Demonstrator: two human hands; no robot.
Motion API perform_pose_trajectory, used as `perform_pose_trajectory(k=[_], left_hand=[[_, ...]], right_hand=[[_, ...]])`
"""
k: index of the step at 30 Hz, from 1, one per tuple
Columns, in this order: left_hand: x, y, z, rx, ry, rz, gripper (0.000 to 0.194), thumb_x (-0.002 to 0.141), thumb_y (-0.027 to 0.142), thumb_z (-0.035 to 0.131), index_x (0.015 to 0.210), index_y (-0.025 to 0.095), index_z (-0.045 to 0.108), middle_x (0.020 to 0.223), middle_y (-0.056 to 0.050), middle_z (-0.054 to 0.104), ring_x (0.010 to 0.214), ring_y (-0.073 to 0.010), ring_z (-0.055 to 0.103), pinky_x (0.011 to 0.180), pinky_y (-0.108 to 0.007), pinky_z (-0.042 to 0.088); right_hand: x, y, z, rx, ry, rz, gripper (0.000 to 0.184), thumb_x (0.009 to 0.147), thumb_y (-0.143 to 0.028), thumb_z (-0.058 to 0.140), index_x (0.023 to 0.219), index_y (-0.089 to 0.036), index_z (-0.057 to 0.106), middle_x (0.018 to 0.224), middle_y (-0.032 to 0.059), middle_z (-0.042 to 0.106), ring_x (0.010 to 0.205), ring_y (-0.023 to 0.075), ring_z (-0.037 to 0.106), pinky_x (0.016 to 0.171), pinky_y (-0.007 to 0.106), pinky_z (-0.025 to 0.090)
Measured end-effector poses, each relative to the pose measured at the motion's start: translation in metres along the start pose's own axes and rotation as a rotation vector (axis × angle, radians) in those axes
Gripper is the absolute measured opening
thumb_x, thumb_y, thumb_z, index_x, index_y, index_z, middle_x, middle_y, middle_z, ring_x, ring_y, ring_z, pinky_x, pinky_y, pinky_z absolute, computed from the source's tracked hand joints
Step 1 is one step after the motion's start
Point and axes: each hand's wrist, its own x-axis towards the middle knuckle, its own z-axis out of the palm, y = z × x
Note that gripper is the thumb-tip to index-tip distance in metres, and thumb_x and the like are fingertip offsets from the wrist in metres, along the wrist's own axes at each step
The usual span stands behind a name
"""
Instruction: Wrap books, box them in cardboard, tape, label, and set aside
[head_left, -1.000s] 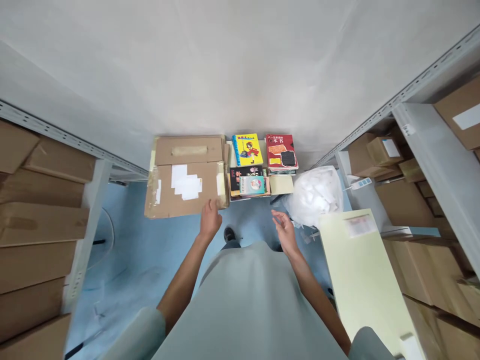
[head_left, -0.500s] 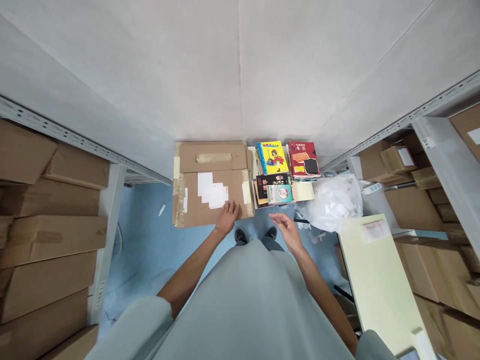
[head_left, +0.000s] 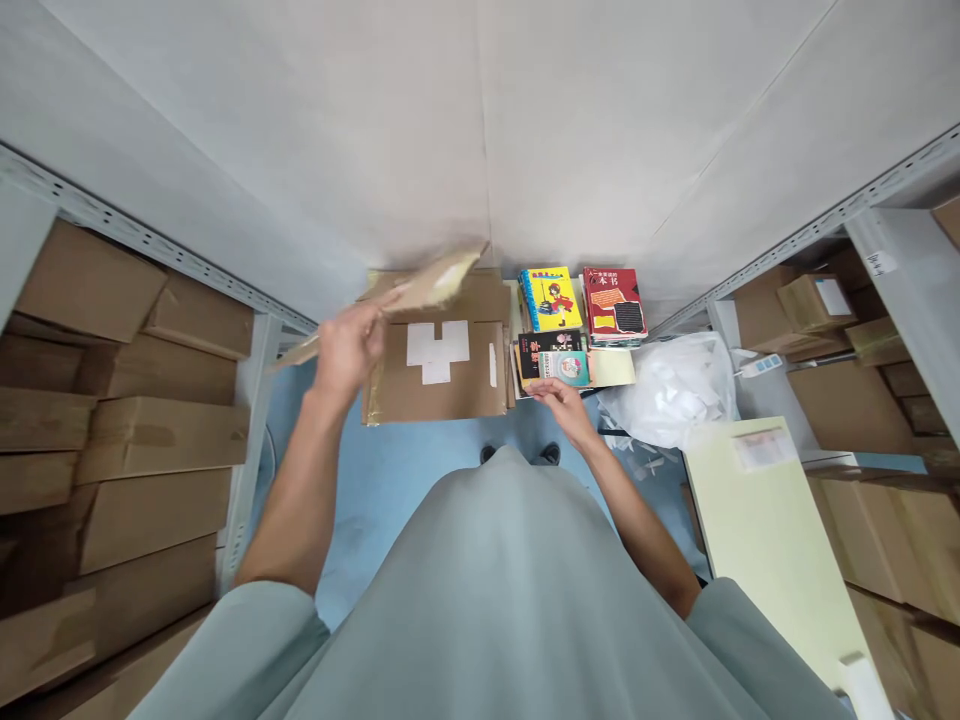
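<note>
My left hand (head_left: 346, 350) is closed around a cardboard sheet (head_left: 435, 283), lifted and seen nearly edge-on, with its right end tipped up toward the wall. Below it lies more flat cardboard (head_left: 450, 395) with white paper labels and clear tape. My right hand (head_left: 562, 408) is at the front edge of the nearer book stack, fingers loosely extended, fingertips at the edge of the lowest books. On that stack are a black book (head_left: 529, 352) and a smaller green-and-white book (head_left: 564, 369). Behind it lie a yellow book (head_left: 556, 300) and a red book (head_left: 615, 302) on piles.
To the right sits a clear plastic bag (head_left: 667, 390) of white scraps, beside a pale tabletop (head_left: 772, 540). Shelves of cardboard boxes (head_left: 172, 440) stand at left, with more boxes (head_left: 892, 530) at right. A pale wall (head_left: 480, 130) rises straight ahead.
My left hand has taken the top cardboard sheet and raised it to the left, uncovering cardboard with differently placed labels. My right hand has moved up to the books' front edge.
</note>
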Motion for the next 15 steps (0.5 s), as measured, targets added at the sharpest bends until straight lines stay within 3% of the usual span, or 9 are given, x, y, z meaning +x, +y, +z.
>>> perform_pose_trajectory(k=[3,6,9,12,15], left_hand=[[0.015,0.016,-0.025,0.049,0.078,-0.012,0.045,0.12,0.042,0.05,0.149,0.015,0.07,0.145,-0.006,0.08,0.131,-0.0237,0.077,0.119,-0.051,0.061],[0.003,0.024,-0.016,0.03,0.089,0.05,0.043,0.118,0.035,0.049,0.153,0.021,0.07,0.152,-0.007,0.076,0.14,-0.0267,0.074,0.123,-0.053,0.059],[-0.029,0.021,0.024,-0.008,-0.022,0.077,0.05,0.111,0.024,0.047,0.158,0.026,0.066,0.163,-0.007,0.069,0.154,-0.0261,0.064,0.133,-0.052,0.051],[-0.071,0.015,0.082,-0.001,-0.189,-0.022,0.056,0.107,0.015,0.042,0.157,0.022,0.065,0.169,-0.01,0.063,0.159,-0.0251,0.058,0.136,-0.051,0.046],[-0.112,0.014,0.144,-0.001,-0.407,-0.053,0.055,0.1,0.006,0.043,0.148,0.015,0.069,0.169,-0.019,0.06,0.163,-0.0304,0.053,0.139,-0.057,0.039]], right_hand=[[0.004,-0.002,-0.002,0.001,-0.031,-0.031,0.023,0.084,-0.035,0.069,0.104,-0.028,0.08,0.114,0.0033,0.087,0.116,0.0249,0.08,0.112,0.044,0.062],[0.006,-0.002,-0.005,0.001,-0.048,-0.047,0.024,0.084,-0.034,0.067,0.103,-0.028,0.08,0.113,0.0038,0.087,0.115,0.0249,0.08,0.11,0.044,0.063],[0.004,0.002,-0.012,0.006,-0.052,-0.039,0.024,0.085,-0.034,0.067,0.103,-0.027,0.081,0.112,0.005,0.087,0.114,0.0253,0.08,0.11,0.045,0.063],[0.0,0.009,-0.023,0.006,-0.042,-0.018,0.021,0.087,-0.035,0.069,0.102,-0.027,0.081,0.112,0.0057,0.087,0.114,0.026,0.081,0.11,0.046,0.062],[-0.006,0.018,-0.035,0.009,-0.016,0.009,0.021,0.087,-0.036,0.07,0.102,-0.027,0.081,0.111,0.0062,0.088,0.112,0.0267,0.082,0.109,0.047,0.063]])
